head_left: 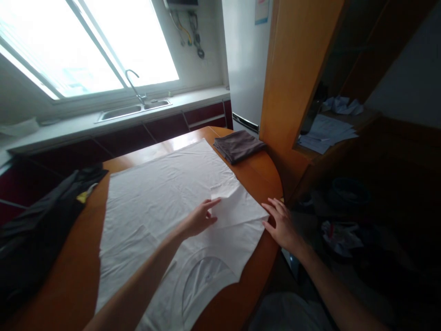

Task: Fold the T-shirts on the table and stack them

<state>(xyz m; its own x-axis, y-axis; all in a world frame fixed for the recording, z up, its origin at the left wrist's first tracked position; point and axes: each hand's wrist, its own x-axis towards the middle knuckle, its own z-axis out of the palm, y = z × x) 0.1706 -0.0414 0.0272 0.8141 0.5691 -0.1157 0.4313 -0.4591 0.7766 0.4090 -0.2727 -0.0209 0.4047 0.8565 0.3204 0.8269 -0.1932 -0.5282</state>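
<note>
A white T-shirt (155, 184) lies spread on the wooden table (265, 172), its round neckline toward me. The sleeve on the right is folded inward over the body of the shirt. My left hand (200, 219) is over this sleeve, index finger stretched out at the inner end of the fold and thumb apart below it. At the table's right edge, my right hand (281, 226) has its fingers spread around the shirt's outer corner; its fingertips are close to the cloth, and I cannot tell whether they touch it.
Folded dark brown cloth (239, 145) rests at the table's far right. Dark clothing (44, 216) lies along the left side. Beyond the table are a counter with a sink (134, 110) and a fridge (246, 59). Papers (327, 131) sit on a shelf at right.
</note>
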